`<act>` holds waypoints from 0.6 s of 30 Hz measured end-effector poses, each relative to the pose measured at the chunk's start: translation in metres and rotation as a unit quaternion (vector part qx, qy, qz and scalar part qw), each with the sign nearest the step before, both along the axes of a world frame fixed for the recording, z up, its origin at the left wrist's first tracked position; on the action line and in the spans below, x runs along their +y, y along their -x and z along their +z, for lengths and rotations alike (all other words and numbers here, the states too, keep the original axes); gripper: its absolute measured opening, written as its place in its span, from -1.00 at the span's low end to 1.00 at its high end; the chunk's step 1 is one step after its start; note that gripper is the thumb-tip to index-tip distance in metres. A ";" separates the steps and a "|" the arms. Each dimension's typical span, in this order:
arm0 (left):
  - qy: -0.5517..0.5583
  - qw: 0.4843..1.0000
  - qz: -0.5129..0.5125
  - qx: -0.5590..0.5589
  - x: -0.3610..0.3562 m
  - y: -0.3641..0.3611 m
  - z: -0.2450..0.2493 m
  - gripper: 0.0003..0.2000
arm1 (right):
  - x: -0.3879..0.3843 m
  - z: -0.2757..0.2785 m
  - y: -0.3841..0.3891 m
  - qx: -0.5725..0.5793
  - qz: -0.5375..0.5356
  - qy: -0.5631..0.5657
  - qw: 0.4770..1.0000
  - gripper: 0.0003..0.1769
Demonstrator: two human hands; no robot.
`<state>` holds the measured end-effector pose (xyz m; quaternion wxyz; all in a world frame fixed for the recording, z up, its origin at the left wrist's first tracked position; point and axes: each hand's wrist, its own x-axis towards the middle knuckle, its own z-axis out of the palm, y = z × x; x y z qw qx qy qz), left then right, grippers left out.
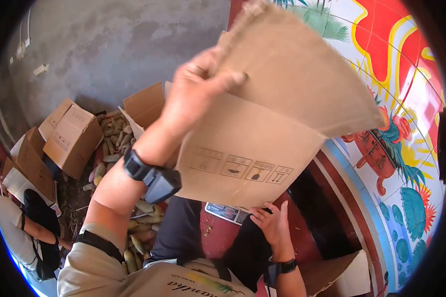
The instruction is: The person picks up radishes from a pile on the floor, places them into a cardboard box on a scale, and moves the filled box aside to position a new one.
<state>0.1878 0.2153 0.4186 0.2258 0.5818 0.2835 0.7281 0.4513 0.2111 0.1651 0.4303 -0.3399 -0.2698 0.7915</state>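
A large brown cardboard box (252, 148) is held up in front of me, with a wide flap (297, 69) raised and tilted at the top. My left hand (198, 81) grips the flap's left edge, thumb on the cardboard and fingers behind it. Printed handling symbols run along the box's lower side. Just below its bottom edge is my right hand (272, 222), palm up with fingers apart, near or touching the edge. Beneath the box, a printed panel (225, 213) shows between my legs.
Long root vegetables (116, 133) are piled at the left and beside my leg. Open cardboard boxes (72, 138) stand by the grey wall (134, 39). Another person (29, 232) is at the lower left. A painted tile wall (381, 114) rises at the right, above another carton (339, 277).
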 end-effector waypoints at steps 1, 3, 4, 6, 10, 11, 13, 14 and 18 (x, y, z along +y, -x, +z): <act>0.022 0.998 -0.064 0.005 0.011 -0.002 -0.011 -0.89 | 0.010 -0.007 -0.007 0.003 -0.004 0.022 1.000 -0.04; 0.036 0.996 -0.067 0.045 0.038 -0.004 -0.039 -0.85 | 0.035 -0.025 -0.021 0.026 -0.028 0.058 0.998 -0.01; 0.052 0.993 -0.068 0.087 0.048 -0.006 -0.050 -0.80 | 0.045 -0.031 -0.028 0.052 -0.050 0.094 0.993 0.03; 0.095 0.989 -0.097 0.056 0.058 -0.014 -0.064 -0.88 | 0.057 -0.030 -0.035 0.088 -0.034 0.081 0.992 0.09; 0.147 0.976 -0.156 0.041 0.090 -0.030 -0.102 -0.84 | 0.083 -0.021 -0.032 0.037 -0.078 0.056 0.995 0.14; 0.148 0.976 -0.155 0.037 0.099 -0.037 -0.114 -0.84 | 0.092 -0.028 -0.032 0.065 -0.069 0.067 0.993 0.12; 0.092 0.977 -0.186 0.049 0.113 -0.051 -0.137 -0.82 | 0.103 -0.037 -0.031 0.089 -0.058 0.080 0.991 0.11; 0.091 0.978 -0.182 0.045 0.118 -0.058 -0.148 -0.82 | 0.106 -0.041 -0.030 0.102 -0.081 0.077 0.988 0.05; -0.041 0.977 -0.090 0.187 0.130 -0.085 -0.176 -0.82 | 0.116 -0.057 -0.040 0.136 -0.129 0.110 0.976 -0.07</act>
